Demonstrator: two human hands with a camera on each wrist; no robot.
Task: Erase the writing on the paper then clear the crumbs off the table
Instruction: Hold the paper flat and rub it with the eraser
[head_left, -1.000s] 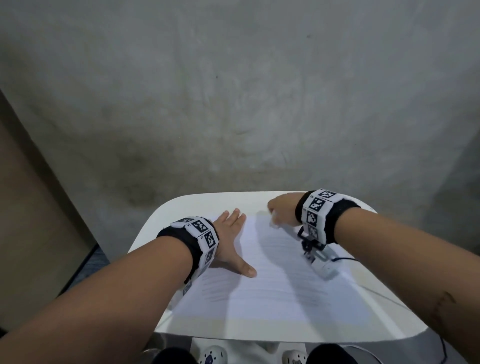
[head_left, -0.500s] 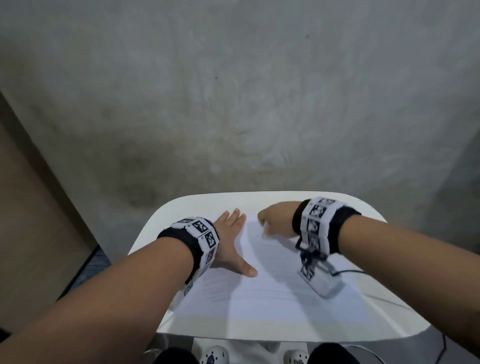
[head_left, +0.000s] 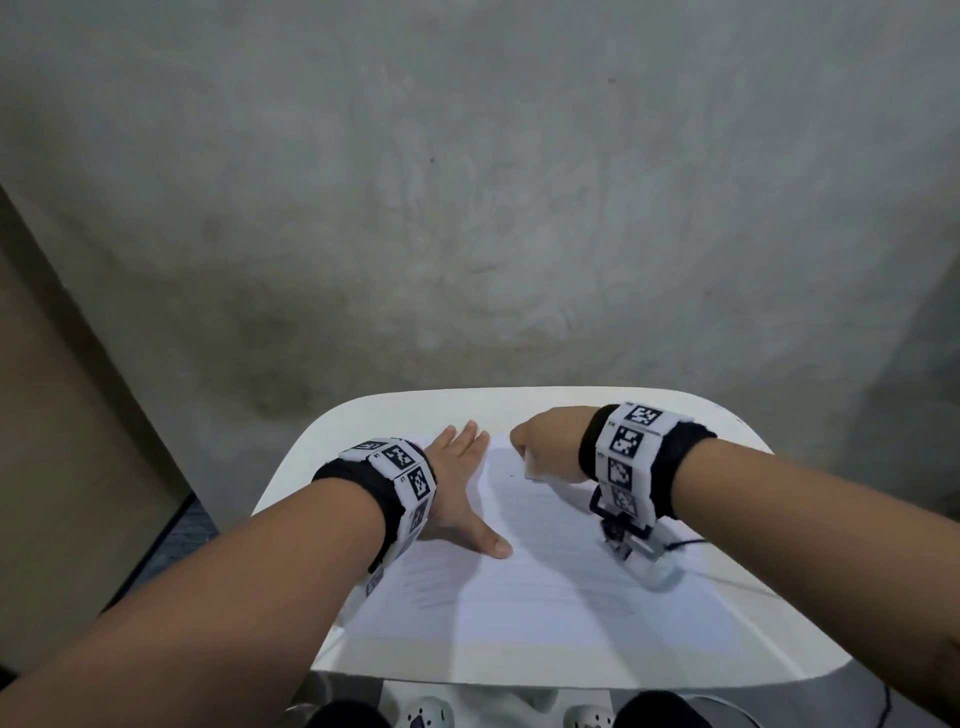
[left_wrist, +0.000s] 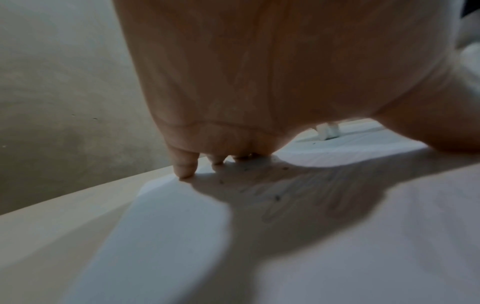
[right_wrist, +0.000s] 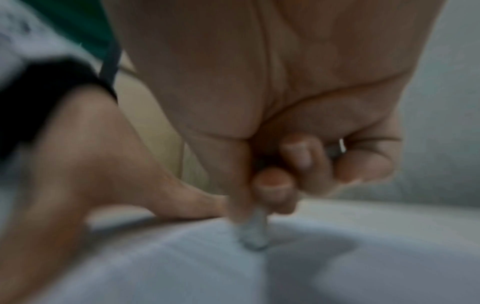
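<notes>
Evidently the right hand (head_left: 545, 451), pinching the eraser (right_wrist: 253, 231), had travelled leftward along the top of the paper (head_left: 545, 587), while the left hand (head_left: 457, 488) stayed spread flat on its left edge. Faint writing remained lower down and crumbs (left_wrist: 277, 197) lay on the sheet, so erasing was judged unfinished.

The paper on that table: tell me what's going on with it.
A person is erasing it. The left hand rests flat on the paper, holding it on the white table. The right hand pinches a white eraser against the sheet's far end. Dark crumbs lie on the paper.
</notes>
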